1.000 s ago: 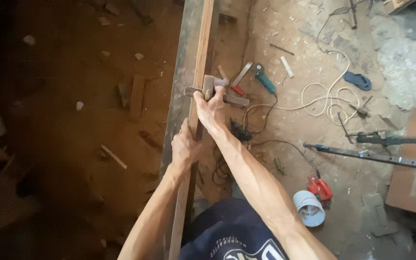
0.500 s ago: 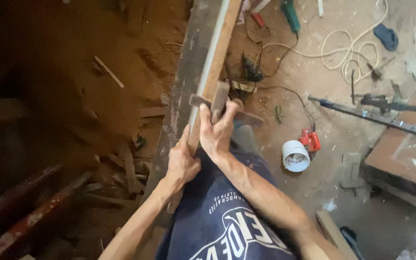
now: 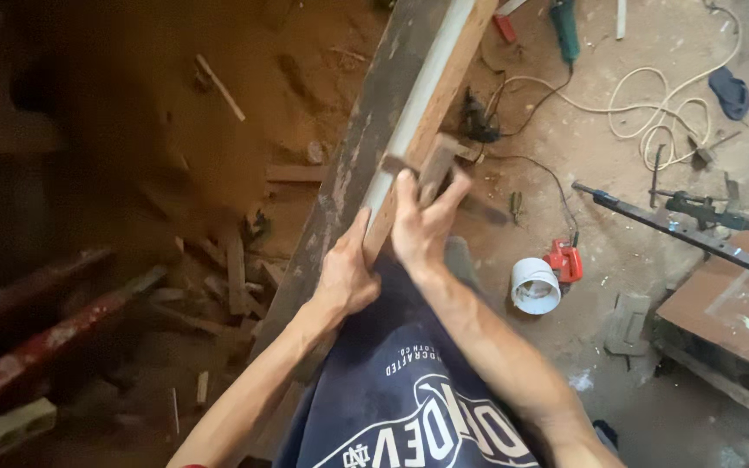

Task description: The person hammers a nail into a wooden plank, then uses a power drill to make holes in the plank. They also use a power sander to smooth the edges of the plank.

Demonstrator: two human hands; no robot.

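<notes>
Scribing step judged in hand: right hand (image 3: 422, 230) clenched around small wooden marking gauge (image 3: 435, 169); left hand (image 3: 346, 276) clasping long reddish wooden strip (image 3: 431, 113). Next: steady pressure against the edge.

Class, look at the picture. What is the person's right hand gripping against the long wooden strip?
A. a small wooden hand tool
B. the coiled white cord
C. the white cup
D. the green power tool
A: the right hand wraps a small wooden hand tool set across the long wooden strip, while the left hand steadies the strip lower down.
</notes>
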